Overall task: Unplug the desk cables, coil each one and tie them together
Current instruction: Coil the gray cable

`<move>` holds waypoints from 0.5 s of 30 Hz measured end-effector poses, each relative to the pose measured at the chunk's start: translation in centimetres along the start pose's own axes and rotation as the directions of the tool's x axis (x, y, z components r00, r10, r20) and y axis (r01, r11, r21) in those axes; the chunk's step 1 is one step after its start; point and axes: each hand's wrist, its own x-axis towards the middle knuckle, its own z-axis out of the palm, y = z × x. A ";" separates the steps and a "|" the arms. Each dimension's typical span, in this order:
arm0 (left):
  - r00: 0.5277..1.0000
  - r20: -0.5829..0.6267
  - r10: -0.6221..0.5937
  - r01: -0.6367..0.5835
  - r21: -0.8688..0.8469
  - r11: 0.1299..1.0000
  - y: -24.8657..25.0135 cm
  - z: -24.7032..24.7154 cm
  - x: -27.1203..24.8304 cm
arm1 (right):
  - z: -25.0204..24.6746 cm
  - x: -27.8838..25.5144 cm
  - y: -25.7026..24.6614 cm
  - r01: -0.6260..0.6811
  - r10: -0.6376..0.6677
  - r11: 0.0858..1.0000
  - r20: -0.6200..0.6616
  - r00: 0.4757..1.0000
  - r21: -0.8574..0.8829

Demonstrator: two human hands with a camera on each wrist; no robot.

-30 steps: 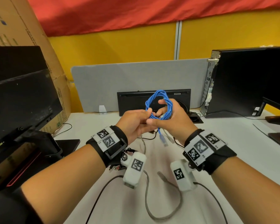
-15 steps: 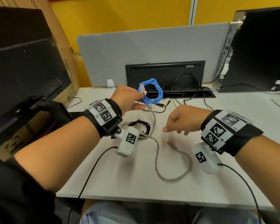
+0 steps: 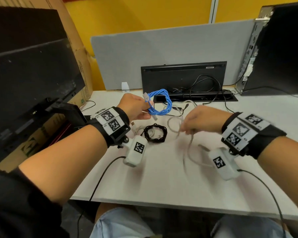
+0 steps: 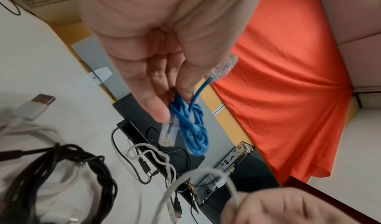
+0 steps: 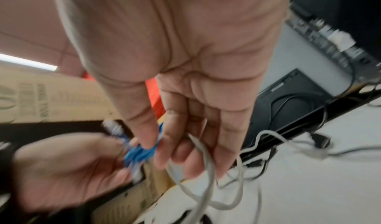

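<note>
My left hand [image 3: 136, 107] holds a coiled blue network cable [image 3: 162, 104] above the white desk [image 3: 162, 177], pinching the coil [image 4: 191, 129] between thumb and fingers; both clear plugs stick out. My right hand [image 3: 201, 120] grips a loose grey cable [image 3: 189, 148] that trails in loops over the desk; its fingers [image 5: 198, 146] curl round the strand [image 5: 206, 170]. A coiled black cable [image 3: 155, 133] lies on the desk between the hands, beside a white cable with a USB plug [image 4: 37, 105].
A black cable tray [image 3: 194, 98] with tangled black wires sits at the desk's back, before a grey divider [image 3: 170, 54]. A black computer tower [image 3: 279, 54] stands at the right, a monitor [image 3: 29, 74] and cardboard box at the left.
The right hand let go of the blue coil, dropped to the desk and took hold of the grey cable. The left hand keeps the blue coil, lowered and shifted left.
</note>
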 end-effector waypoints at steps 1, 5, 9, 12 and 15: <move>1.000 0.008 -0.010 0.010 0.013 1.000 -0.1 0.1 0.0 | -1.2 0.0 0.3 -0.048 0.056 0.995 -0.089 0.994 0.086; 0.998 0.055 -0.044 0.041 0.053 0.998 -1.1 1.2 0.1 | -6.1 -0.3 1.8 -0.079 0.210 0.930 -0.343 0.915 0.358; 0.989 0.142 -0.043 0.013 0.205 0.979 -2.7 3.3 0.2 | -8.5 -0.6 2.4 -0.021 0.247 0.878 -0.415 0.876 0.479; 0.984 0.163 -0.073 0.003 0.395 0.919 -3.3 5.2 0.4 | -8.9 -0.6 2.7 0.000 0.241 0.875 -0.435 0.868 0.484; 0.980 0.164 -0.109 0.005 0.532 0.847 -3.4 6.2 1.0 | -8.8 -0.8 2.8 0.019 0.220 0.872 -0.428 0.876 0.488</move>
